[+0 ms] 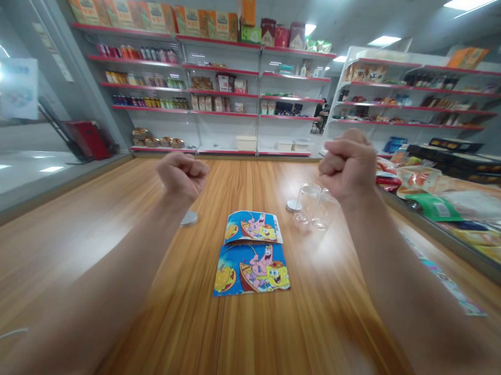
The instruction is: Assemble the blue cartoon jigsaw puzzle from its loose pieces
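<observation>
My left hand (183, 175) is raised over the wooden table in a closed fist, with nothing showing in it. Higher up on the other side, my right hand (347, 166) is also balled into a fist, and no object shows in it. Between my forearms lie two blue cartoon-printed cards or booklets (252, 270), the far one slightly curled and overlapping the near one. Two clear glass jars (308, 202) stand just left of my right wrist. A silvery round lid (293, 206) lies beside them. Another silvery lid (189, 219) is partly behind my left wrist.
A long patterned strip (449, 279) lies right of my right forearm. Beyond the table's right edge are packaged goods, including a green packet (436, 207), and black boxes (466, 159). Stocked shelves (224, 113) line the back. A white cable (1, 337) enters at lower left.
</observation>
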`<state>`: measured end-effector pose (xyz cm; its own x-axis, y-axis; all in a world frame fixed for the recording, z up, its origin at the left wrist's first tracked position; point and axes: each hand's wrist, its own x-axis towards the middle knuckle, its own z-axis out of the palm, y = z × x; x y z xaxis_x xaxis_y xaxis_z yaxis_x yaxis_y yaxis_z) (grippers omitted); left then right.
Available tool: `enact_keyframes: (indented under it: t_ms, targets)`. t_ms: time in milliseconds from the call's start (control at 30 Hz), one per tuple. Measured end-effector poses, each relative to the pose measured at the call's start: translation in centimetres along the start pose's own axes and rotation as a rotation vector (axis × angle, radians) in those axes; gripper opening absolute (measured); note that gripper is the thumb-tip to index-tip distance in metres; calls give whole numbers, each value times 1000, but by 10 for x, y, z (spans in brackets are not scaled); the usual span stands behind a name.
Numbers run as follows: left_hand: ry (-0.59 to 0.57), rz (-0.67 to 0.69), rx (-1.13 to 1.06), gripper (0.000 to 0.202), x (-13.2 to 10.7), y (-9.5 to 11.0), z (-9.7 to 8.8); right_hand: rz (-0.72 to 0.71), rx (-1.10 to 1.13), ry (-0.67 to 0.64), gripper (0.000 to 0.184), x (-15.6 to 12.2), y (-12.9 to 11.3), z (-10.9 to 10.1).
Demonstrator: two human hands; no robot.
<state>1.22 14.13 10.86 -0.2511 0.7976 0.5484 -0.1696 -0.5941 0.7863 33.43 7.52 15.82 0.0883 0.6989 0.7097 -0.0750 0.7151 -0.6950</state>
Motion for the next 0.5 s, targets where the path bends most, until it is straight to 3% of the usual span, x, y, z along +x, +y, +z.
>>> enact_keyframes:
  t_ms: [133, 233, 267, 333, 400, 500]
  targets:
    - [1, 58, -220, 39, -6, 72, -5, -38, -97, 80, 50, 7, -28, -31]
    - [-72, 101, -285, 36, -14, 89, 0, -107, -531, 208, 40, 13, -19, -37]
    - [-67, 127, -220, 37, -17, 84, 4, -129, -716, 235, 39, 13, -12, -36]
    - [-28, 173, -72, 38, -25, 60, 12, -97, -952, 141, 32, 13, 6, -33]
    - [-22, 163, 5, 33, -40, 25, 13, 57, -1314, -156, 29, 9, 26, -30]
    - [-31, 125, 183, 41, -75, -25, -3, 175, -1435, -362, 33, 1, 49, -30]
